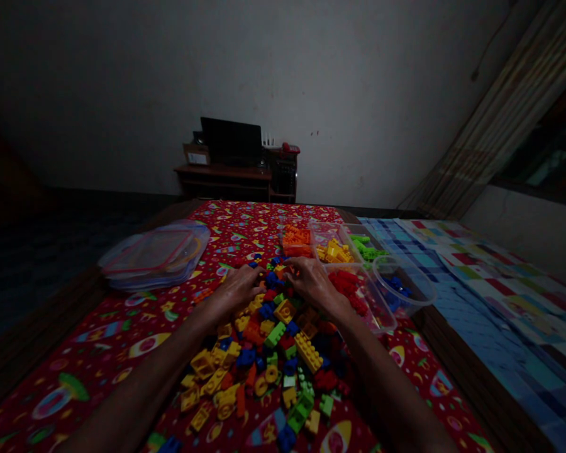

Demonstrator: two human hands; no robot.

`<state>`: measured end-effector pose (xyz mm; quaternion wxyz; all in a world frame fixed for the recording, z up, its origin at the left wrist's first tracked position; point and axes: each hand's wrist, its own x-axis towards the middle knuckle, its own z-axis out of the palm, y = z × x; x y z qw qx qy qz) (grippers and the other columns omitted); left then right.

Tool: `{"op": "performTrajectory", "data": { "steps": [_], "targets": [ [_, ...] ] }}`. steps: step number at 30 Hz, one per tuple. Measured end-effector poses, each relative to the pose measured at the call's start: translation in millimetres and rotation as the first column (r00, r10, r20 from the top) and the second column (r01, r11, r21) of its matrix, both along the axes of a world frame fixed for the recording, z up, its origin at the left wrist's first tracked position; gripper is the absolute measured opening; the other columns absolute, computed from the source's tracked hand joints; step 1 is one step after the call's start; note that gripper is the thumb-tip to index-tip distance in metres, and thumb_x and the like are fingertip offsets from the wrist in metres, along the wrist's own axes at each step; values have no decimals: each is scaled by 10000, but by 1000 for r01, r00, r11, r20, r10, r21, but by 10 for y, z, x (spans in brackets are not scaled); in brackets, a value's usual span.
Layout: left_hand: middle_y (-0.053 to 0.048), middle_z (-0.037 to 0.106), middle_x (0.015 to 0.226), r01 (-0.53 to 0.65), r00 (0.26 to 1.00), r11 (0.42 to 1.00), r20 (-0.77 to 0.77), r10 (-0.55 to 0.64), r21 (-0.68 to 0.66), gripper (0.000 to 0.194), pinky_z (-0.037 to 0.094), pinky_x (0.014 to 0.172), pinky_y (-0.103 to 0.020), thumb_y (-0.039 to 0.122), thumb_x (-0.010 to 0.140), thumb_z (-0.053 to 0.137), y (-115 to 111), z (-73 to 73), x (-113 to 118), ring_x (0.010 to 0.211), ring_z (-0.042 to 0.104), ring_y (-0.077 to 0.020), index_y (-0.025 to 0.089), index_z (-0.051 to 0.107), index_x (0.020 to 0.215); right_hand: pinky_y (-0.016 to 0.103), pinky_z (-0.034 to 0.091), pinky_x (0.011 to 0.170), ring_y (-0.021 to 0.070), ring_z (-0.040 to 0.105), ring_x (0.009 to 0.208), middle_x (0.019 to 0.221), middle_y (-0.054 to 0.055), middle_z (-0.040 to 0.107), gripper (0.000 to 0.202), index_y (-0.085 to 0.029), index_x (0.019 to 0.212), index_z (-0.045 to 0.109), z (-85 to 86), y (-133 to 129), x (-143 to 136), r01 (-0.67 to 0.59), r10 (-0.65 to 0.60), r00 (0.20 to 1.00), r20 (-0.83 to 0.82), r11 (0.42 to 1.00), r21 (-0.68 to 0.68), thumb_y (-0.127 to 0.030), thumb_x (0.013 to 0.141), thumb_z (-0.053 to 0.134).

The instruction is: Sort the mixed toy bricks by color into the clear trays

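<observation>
A loose pile of toy bricks (pixel 275 335) in yellow, blue, green, red and orange lies on a red patterned cloth (pixel 245 221). My left hand (pixel 242 286) rests at the far left part of the pile, its fingers curled among the bricks; whether it holds one is hidden. Across from it, my right hand (pixel 310 281) reaches over the pile's far right part with bent fingers near orange and blue bricks; its grip cannot be made out. Clear containers hold sorted bricks: orange (pixel 297 238), yellow (pixel 334 251), green (pixel 368 249), red (pixel 349 290) and blue (pixel 399 287).
Stacked clear lids (pixel 153 255) lie on the cloth at the left. Beyond the far edge stands a desk (pixel 226 171) with a black monitor (pixel 233 141) and a red telephone (pixel 291 148). To the right is a blue checked cloth (pixel 466 327).
</observation>
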<state>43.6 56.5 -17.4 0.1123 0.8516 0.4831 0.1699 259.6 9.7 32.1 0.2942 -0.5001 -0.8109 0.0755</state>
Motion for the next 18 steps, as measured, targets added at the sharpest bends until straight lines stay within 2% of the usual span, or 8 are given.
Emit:
{"op": "performTrajectory", "data": {
  "steps": [3, 6, 9, 14, 16, 18],
  "targets": [
    [-75, 664, 959, 3, 1000, 1000, 1, -3, -6, 327, 433, 811, -350, 322, 733, 619, -16, 15, -3, 937, 601, -263, 227, 657, 1044, 259, 473, 774, 177, 658, 866, 972, 100, 721, 239, -146, 1057, 687, 17, -10, -7, -10, 10, 1000, -15, 1000, 1, -162, 842, 585],
    [-47, 668, 871, -32, 998, 996, 48, 36, -84, 275, 457, 719, -311, 289, 679, 632, -27, 102, 37, 834, 618, -235, 215, 655, 943, 267, 476, 771, 181, 661, 857, 974, 105, 722, 245, -147, 1060, 689, 40, -17, -10, 2, -2, 1000, -16, 1000, -18, -155, 845, 574],
    [-5, 662, 802, -58, 976, 987, 199, 88, -148, 328, 470, 652, -280, 271, 614, 636, -25, 207, 54, 751, 626, -205, 213, 627, 936, 270, 474, 758, 179, 657, 830, 957, 103, 722, 243, -136, 1044, 693, 54, -19, -3, -5, 5, 1000, -24, 1000, -28, -131, 838, 564],
    [-16, 680, 808, -28, 905, 987, 416, 93, -158, 489, 515, 638, -297, 344, 597, 630, 19, 315, -14, 715, 644, -201, 179, 595, 1057, 275, 464, 771, 174, 641, 833, 952, 105, 711, 253, -122, 1066, 676, -1, -4, 20, -24, 25, 998, -56, 1000, 17, -151, 842, 562],
    [-34, 697, 858, -18, 899, 990, 432, 77, -140, 513, 532, 676, -317, 363, 611, 612, 22, 332, -25, 743, 657, -208, 170, 601, 1086, 276, 455, 788, 170, 633, 845, 953, 103, 704, 241, -123, 1055, 671, -36, 6, 23, -41, 45, 996, -77, 998, 51, -163, 859, 535],
    [-50, 708, 937, -6, 901, 994, 430, 51, -107, 495, 536, 776, -349, 367, 608, 607, 9, 329, -9, 840, 667, -231, 173, 628, 1064, 272, 446, 785, 160, 620, 824, 918, 87, 694, 217, -133, 1008, 671, -56, 11, 17, -60, 66, 994, -82, 996, 72, -160, 866, 509]
  ]
}}
